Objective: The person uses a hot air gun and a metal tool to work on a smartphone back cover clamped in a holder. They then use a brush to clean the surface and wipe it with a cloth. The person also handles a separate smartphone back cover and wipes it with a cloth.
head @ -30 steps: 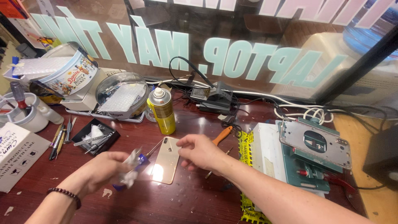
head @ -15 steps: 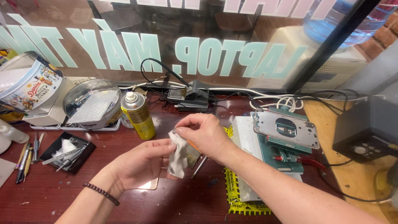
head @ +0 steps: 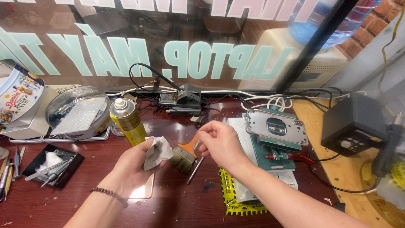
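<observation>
**Bench check: crumpled wipe held over phone, brush just beside it**

Left hand (head: 137, 162) — fingers closed around a crumpled white cloth (head: 157, 152), gripped from below and behind so that the loose end stands out to the right. The cloth is rumpled, greyish-white, soft and without firm shape; it is held above the table (head: 177, 202), not resting on it.

Right hand (head: 219, 141) — fingers pinched narrow, thumb against forefinger at the tip. Whether anything small is caught between them cannot be told. The hand hovers just right of the cloth, apart from it.

Key relation: the cloth lies to the left of the right-hand fingers, near but not touching, with its free end directed at them. The left hand has it; the right is the nearer free hand.

Between and under the two hands lies a paintbrush (head: 184, 155) with an orange handle, bristles toward the cloth, long axis running from lower left to upper right. A thin metal rod (head: 195, 169) lies beside it.

Below the left wrist a phone (head: 143, 191) lies flat, mostly covered by the hand. A yellow spray can (head: 126, 121) stands upright just behind the left hand. A metal clamping fixture (head: 276, 131) sits right of the right hand
</observation>
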{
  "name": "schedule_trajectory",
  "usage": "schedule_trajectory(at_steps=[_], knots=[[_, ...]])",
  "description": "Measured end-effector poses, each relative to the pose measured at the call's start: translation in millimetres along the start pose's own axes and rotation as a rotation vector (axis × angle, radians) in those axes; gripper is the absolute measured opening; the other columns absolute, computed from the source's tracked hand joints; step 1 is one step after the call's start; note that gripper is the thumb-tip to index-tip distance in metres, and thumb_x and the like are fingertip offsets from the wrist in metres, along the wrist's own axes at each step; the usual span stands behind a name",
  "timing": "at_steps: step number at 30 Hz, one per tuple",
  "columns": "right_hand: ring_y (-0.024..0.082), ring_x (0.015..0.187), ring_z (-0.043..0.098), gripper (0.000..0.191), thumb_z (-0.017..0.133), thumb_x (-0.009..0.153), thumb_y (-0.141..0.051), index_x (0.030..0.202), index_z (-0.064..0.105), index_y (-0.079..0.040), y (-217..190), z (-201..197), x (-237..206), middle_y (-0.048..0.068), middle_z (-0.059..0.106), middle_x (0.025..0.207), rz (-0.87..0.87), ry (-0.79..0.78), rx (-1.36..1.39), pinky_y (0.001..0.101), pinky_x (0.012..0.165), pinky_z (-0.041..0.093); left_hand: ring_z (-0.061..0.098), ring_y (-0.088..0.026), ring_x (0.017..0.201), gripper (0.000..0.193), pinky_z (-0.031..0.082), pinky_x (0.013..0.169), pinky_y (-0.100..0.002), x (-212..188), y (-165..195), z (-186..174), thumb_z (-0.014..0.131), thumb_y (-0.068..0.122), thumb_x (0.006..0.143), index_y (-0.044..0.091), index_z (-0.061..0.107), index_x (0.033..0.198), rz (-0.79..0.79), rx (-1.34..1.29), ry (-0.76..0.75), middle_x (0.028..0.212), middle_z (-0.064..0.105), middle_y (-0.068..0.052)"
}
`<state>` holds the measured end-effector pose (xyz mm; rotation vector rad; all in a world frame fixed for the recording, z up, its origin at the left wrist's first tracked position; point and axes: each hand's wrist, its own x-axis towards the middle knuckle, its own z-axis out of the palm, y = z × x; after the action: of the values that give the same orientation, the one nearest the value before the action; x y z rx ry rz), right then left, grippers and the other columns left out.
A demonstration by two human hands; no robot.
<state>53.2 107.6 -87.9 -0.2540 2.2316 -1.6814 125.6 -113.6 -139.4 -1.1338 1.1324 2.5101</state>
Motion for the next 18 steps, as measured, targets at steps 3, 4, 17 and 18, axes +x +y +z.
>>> schedule_trajectory(at_steps=[3,4,17,18], knots=[[0.014,0.064,0.073,0.017,0.068,0.088,-0.01,0.102,0.071,0.0,10,-10,-2,0.008,0.076,0.08,0.064,0.026,-0.117,0.0278,0.055,0.062,0.069,-0.022,0.095,0.021,0.058,0.077,-0.037,3,-8,2,0.051,0.018,0.102,0.006,0.063,0.115,0.03,0.107,-0.001,0.11,0.071,-0.011],[0.014,0.064,0.073,0.018,0.069,0.088,-0.01,0.105,0.07,-0.002,13,-14,-3,0.008,0.076,0.08,0.066,0.022,-0.12,0.028,0.055,0.062,0.068,-0.021,0.092,0.021,0.057,0.074,-0.036,2,-12,4,0.051,0.015,0.1,0.007,0.065,0.113,0.029,0.142,-0.004,0.108,0.072,-0.01],[0.008,0.056,0.064,0.013,0.071,0.088,-0.015,0.095,0.075,-0.005,38,-74,-70,-0.001,0.074,0.072,0.091,0.077,-0.17,0.0246,0.052,0.052,0.061,-0.009,0.061,0.022,0.042,0.049,-0.023,-20,-61,89,0.074,0.012,0.085,0.009,0.078,0.107,-0.096,0.483,-0.378,0.077,0.071,0.001],[0.008,0.056,0.065,0.013,0.071,0.088,-0.015,0.094,0.075,-0.005,39,-77,-73,0.0,0.073,0.071,0.085,0.084,-0.151,0.0243,0.053,0.052,0.062,-0.009,0.061,0.021,0.044,0.05,-0.023,-21,-68,99,0.075,0.012,0.085,0.008,0.078,0.105,-0.086,0.525,-0.385,0.078,0.072,0.0]])
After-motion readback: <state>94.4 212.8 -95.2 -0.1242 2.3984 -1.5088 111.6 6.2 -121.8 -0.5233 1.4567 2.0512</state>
